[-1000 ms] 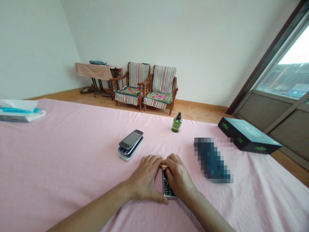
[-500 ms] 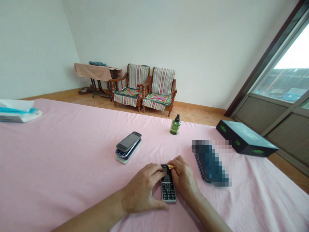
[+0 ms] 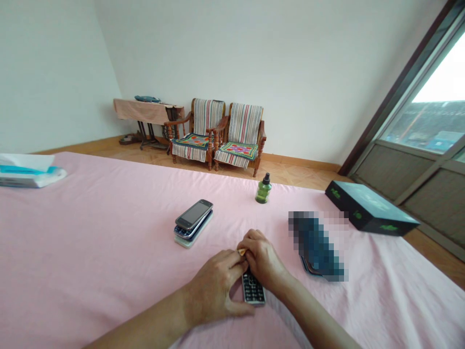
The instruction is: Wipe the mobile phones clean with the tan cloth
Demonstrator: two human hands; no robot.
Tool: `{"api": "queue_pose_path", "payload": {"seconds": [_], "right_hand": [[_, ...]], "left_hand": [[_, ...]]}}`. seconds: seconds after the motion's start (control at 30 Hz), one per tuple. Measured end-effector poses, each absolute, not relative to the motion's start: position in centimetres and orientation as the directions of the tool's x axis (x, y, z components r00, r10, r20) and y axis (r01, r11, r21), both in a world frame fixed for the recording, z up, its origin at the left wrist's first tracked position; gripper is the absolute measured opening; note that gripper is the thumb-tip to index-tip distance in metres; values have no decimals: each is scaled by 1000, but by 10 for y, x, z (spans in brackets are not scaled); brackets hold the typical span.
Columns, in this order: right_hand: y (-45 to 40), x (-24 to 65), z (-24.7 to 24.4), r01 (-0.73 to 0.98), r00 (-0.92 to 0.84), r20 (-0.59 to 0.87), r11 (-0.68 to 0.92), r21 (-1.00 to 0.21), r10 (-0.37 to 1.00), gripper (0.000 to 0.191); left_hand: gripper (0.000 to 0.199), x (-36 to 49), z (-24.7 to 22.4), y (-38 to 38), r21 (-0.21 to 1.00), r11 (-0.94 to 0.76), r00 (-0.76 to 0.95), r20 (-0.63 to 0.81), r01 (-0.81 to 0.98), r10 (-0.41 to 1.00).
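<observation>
Forearms (image 3: 145,320) slant in from the bottom edge and converge on the phone (image 3: 254,290), flat on the softly creased pink cloth (image 3: 109,232). The left hand (image 3: 212,281) arches beside it, fingers bent over its upper part, thumb stretched out by its lower end; I cannot tell whether it grips. The right hand (image 3: 262,257), knuckles up, is closed on a yellow rag (image 3: 242,251) above the phone's hidden screen. The hands crowd close together there. Glossy black keys sit in a silvery rim. Beyond stand a translucent green bottle (image 3: 263,192) and a flat-topped, black-sided box (image 3: 372,207).
</observation>
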State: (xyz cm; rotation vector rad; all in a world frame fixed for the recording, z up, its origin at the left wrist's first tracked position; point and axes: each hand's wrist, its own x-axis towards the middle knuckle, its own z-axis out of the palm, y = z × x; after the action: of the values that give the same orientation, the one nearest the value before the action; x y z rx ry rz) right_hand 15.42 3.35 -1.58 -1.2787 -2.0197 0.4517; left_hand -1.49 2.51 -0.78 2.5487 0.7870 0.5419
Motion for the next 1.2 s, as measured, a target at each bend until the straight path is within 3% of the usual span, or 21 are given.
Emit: {"api": "queue_pose_path", "payload": {"seconds": [0.53, 0.8, 1.2], "right_hand": [[31, 155, -19, 634, -263, 387, 460, -622, 884, 33], [23, 183, -27, 646, -180, 398, 414, -642, 899, 29], [3, 183, -24, 615, -193, 344, 386, -688, 919, 24]], "left_hand": [[60, -14, -6, 24, 485, -747, 762, 222, 455, 608], [63, -14, -11, 24, 479, -761, 744, 283, 438, 605], [70, -15, -13, 31, 580, -705, 728, 260, 408, 635]]}}
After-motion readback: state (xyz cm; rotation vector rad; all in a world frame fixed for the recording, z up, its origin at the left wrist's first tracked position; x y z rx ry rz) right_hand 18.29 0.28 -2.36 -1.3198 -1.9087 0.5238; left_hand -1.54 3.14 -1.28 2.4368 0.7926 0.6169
